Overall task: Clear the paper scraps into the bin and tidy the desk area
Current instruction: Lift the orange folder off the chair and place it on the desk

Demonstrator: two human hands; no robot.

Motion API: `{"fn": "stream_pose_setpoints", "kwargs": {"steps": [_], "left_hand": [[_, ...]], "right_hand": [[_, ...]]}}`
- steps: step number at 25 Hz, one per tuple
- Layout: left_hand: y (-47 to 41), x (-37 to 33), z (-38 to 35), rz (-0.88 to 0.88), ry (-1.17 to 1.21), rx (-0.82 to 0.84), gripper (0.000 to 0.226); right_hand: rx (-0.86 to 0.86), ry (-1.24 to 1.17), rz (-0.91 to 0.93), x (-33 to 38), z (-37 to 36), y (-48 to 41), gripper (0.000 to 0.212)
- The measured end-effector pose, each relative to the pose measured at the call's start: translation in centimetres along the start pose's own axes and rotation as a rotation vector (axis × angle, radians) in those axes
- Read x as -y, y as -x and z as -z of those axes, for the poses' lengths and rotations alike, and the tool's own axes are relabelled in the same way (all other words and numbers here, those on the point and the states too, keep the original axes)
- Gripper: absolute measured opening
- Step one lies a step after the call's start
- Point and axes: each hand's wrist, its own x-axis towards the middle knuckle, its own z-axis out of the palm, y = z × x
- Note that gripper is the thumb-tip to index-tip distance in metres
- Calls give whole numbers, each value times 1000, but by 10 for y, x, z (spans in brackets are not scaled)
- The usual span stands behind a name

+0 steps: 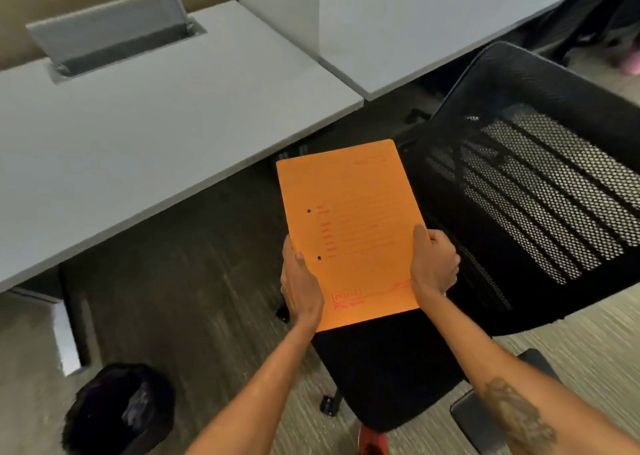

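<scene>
An orange file folder (349, 226) with two punched holes and red print is held flat in the air over the black office chair's seat (388, 368). My left hand (299, 281) grips its left edge and my right hand (433, 264) grips its right edge, thumbs on top. A black bin (117, 409) lined with a dark bag stands on the carpet at the lower left, with something pale and crumpled inside. No loose paper scraps show on the grey desk (138, 125).
The chair's mesh backrest (540, 191) rises to the right of the folder. The grey desk carries a raised cable flap (110, 28) at the back. A second desk (415, 28) and a divider panel stand behind. A red shoe (372, 442) shows below the seat.
</scene>
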Motion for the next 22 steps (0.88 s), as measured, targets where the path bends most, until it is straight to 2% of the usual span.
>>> {"fn": "stream_pose_setpoints", "kwargs": {"steps": [6,9,13,22], "left_hand": [[-59,-42,108,24,53,-68,27],[-94,-48,174,22,45,-116,31],[-132,-60,262,-32,70,-153,22],[-206,-42,440,-17,-31,-304,25]], "right_hand": [[61,-80,97,100,-45,72,31],[124,-109,132,147,-78,118,33],[259,-113,159,198,-124,179,24],[481,-184,202,282,-222,310,16]]}}
